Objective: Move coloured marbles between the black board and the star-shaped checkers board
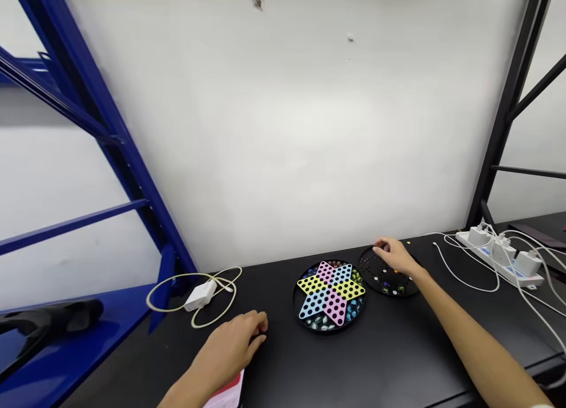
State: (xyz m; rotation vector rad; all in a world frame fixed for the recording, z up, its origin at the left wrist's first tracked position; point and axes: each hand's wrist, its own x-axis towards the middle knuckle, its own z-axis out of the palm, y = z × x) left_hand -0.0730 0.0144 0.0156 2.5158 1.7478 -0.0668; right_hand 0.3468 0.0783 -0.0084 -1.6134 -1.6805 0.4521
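Observation:
A star-shaped Chinese checkers board (329,291) in pink, blue and yellow lies on the black table, with marbles in the pockets round its black rim. Beside it, to the right, is a round black tray (375,285) with several loose marbles (393,289) on it. Above this tray's far part is my right hand (395,256), thumb and fingertips brought together; anything between them is too small to make out. My left hand (236,343) rests on the table left of the board, fingers loosely curled and thumb apart, holding nothing visible.
A white charger (200,295) with a coiled cable lies at the left, near a blue shelf frame (132,160). Under my left forearm a pink and red flat item (227,393) shows partly. A white power strip (499,257) with plugs and cables stands at the right. The wall (292,131) rises behind.

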